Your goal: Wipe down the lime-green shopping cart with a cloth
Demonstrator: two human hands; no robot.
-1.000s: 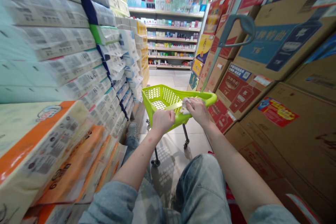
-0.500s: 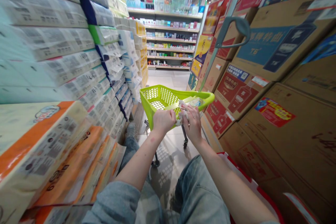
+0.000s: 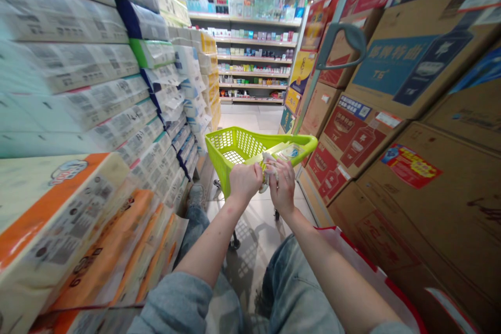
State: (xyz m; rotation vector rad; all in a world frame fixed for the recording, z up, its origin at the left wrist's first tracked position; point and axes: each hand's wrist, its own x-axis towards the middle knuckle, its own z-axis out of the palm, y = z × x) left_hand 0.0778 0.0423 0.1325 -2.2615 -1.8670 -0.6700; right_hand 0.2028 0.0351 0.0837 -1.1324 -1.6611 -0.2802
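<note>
Crumpled white wipe (image 3: 268, 160) is bunching at the cart handle (image 3: 309, 142)

Large cardboard cartons (image 3: 415, 62), some showing printed bottles, are walling off the right side, and plastic-wrapped tissue packs (image 3: 90, 62) are towering along the left. Stocked shelves (image 3: 250, 22) are standing at the far end of the tiled floor (image 3: 250, 119). The two walls are leaving a narrow lane, so they are probably limiting any sideways swing of arms or cart.

In that lane, the lime-green shopping cart (image 3: 219, 167) is standing directly ahead of the person. A red-edged white bag or bin (image 3: 348, 255), its exact kind not showing clearly, is sitting beside the right leg. A grey loop handle (image 3: 323, 47) is jutting out before the cartons. A sneaker (image 3: 197, 194) is resting near the foot of the left stack.

The left grip (image 3: 245, 183) is clenching, apparently around the near part of the cart handle. Just beside it, the right grip (image 3: 282, 188) is pinching the wipe with bent fingers.

The step in hand is seemingly rubbing down the handle while the left grip is steadying the cart. Continuing would be calling for firm pressure on the bunched wipe; the left fist is covering part of the bar and blocking that stretch.
</note>
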